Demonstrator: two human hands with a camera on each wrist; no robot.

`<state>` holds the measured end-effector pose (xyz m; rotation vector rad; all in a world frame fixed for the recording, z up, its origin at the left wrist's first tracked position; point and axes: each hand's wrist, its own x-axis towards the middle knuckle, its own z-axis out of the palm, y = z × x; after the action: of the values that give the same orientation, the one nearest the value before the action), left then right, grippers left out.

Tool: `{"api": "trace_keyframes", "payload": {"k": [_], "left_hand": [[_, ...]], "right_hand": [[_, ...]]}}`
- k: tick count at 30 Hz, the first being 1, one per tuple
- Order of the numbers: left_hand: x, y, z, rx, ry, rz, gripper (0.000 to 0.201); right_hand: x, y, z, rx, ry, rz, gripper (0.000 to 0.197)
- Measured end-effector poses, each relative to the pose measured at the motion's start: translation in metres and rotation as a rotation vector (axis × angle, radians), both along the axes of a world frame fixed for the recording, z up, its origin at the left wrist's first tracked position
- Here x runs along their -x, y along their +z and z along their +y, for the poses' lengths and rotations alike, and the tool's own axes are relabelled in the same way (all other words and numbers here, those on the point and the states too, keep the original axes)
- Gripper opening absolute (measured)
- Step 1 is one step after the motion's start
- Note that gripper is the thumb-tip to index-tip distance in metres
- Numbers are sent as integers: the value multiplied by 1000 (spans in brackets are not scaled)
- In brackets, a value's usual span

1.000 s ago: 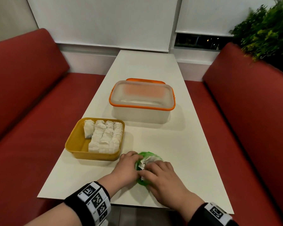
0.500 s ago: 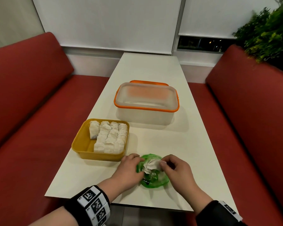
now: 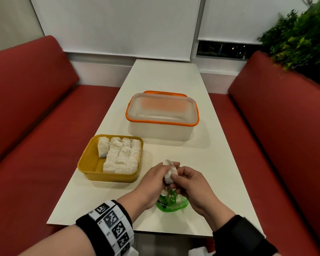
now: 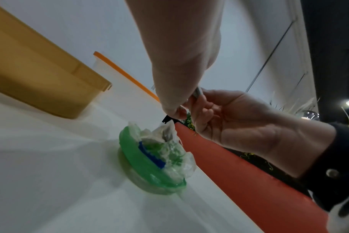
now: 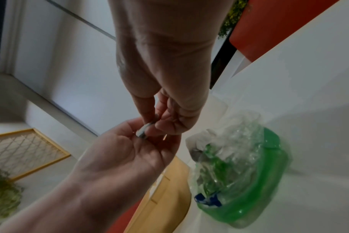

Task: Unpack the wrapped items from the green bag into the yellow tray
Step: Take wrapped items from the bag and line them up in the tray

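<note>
A white wrapped item (image 3: 168,172) is raised above the table, pinched between both hands. My left hand (image 3: 161,175) grips its left side and my right hand (image 3: 176,179) pinches its near right edge. The same pinch shows in the right wrist view on the item (image 5: 143,131) and in the left wrist view on the item (image 4: 198,92). The crumpled green bag (image 3: 172,204) lies on the table directly under the hands, untouched, with white wrapping showing at the bag's mouth (image 5: 229,141). The yellow tray (image 3: 90,163) sits to the left and holds several wrapped items (image 3: 124,156) in rows.
A clear box with an orange rim (image 3: 162,124) stands behind the tray in the middle of the white table (image 3: 201,163). Red benches (image 3: 284,135) flank both sides. A green plant (image 3: 303,37) rises at the back right. The table's near edge is just below the bag.
The right hand pulled a white wrapped item out of the bag. Both hands then rose off the bag and now hold the item together above it. The bag stays on the table.
</note>
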<state>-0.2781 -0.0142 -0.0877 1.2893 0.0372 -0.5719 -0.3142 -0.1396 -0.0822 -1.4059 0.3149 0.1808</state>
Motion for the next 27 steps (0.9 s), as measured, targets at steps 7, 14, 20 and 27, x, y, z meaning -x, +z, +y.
{"api": "trace_keyframes", "payload": {"k": [7, 14, 20, 27], "left_hand": [[3, 1, -5, 26, -42, 71, 27], [-10, -1, -1, 53, 165, 141, 25], [-16, -8, 16, -12, 209, 209, 31], [-10, -17, 16, -76, 176, 232, 30]], "right_hand": [[1, -4, 3, 65, -11, -14, 8], [-5, -11, -17, 527, -11, -64, 7], [-6, -27, -29, 1097, 220, -200, 29], [-13, -39, -16, 1205, 284, -168, 18]]}}
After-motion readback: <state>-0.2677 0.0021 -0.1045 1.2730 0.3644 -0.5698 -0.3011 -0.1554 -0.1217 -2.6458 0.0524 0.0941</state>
